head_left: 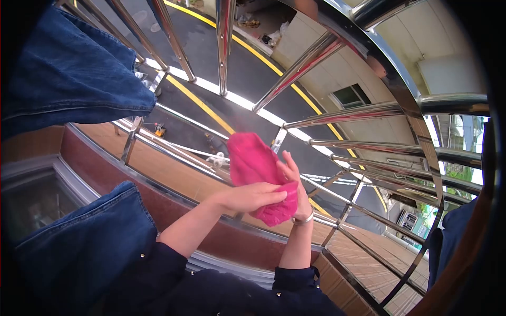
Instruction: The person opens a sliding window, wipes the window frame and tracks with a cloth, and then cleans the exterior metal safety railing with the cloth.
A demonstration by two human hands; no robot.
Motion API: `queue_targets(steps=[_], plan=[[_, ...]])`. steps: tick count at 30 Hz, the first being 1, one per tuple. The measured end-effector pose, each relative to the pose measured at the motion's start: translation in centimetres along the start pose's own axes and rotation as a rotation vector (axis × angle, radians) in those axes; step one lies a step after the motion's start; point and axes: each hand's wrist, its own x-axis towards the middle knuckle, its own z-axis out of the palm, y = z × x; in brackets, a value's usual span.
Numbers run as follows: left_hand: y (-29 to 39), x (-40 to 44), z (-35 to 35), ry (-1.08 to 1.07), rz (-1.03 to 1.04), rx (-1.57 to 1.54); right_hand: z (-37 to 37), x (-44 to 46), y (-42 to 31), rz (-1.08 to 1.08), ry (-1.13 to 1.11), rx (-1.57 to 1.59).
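Note:
A bright pink cloth (pixel 253 158) is bunched between my two hands in the middle of the view, in front of the metal railing. My left hand (pixel 250 197) is closed round its lower part, with the thumb lying on top. Against the cloth's right side rests my right hand (pixel 296 181), its visible fingers stretched upward and apart. Part of that palm is hidden by the cloth. A bracelet or watch band (pixel 304 217) circles the right wrist. The cloth's upper end spreads loosely above the hands.
Curved shiny metal railings (pixel 337 113) surround the space ahead and to the right. Blue denim jeans (pixel 79 68) hang at the left, with one leg (pixel 100 226) lower down. A window (pixel 42 195) is at left. Below lies a road with a yellow line (pixel 205 108).

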Motion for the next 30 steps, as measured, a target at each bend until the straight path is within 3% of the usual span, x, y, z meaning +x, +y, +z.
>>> queue_targets(steps=[2, 3, 4, 6, 8, 11, 14, 19, 22, 23, 26, 30], plan=[[1.1, 0.4, 0.3, 0.005, 0.017, 0.048, -2.0, -2.0, 0.3, -0.023, -0.249, 0.017], [0.8, 1.0, -0.2, 0.027, -0.015, 0.012, -3.1, -3.5, 0.4, 0.112, -0.246, 0.115], [0.3, 1.8, -0.8, 0.048, -0.045, -0.022, -4.0, -5.4, 1.1, 0.159, -0.153, 0.281], [-3.1, 4.8, -2.5, 0.418, 0.149, 0.010, -5.5, -9.0, 3.0, 0.127, 0.134, 0.680], [-5.0, 6.6, -3.1, 0.819, 0.156, 0.621, -6.8, -9.4, 3.5, -0.001, 0.384, 0.922], [-10.4, 10.9, -3.8, 1.211, 0.261, 1.216, -9.5, -8.5, 6.8, -0.134, 0.547, 1.237], [-13.2, 13.5, -4.6, 1.220, 0.079, 1.200, -9.9, -5.6, 12.7, -0.137, 0.796, 1.498], [-14.3, 14.7, -5.1, 1.320, 0.008, 1.334, -9.6, 2.2, 18.9, 0.290, 0.827, 1.400], [-14.0, 14.7, -5.2, 1.276, -0.059, 1.263, -8.9, 5.9, 19.4, 0.265, 0.861, 1.506], [-13.9, 14.7, -5.2, 1.289, -0.046, 1.269, -8.5, 7.2, 19.3, 0.242, 0.756, 1.533], [-14.1, 14.7, -5.4, 1.259, -0.111, 1.314, -6.2, 11.2, 18.6, 0.250, 0.767, 1.360], [-14.1, 14.7, -5.3, 1.272, -0.120, 1.339, -6.3, 11.4, 21.5, 0.207, 0.613, 1.405]])
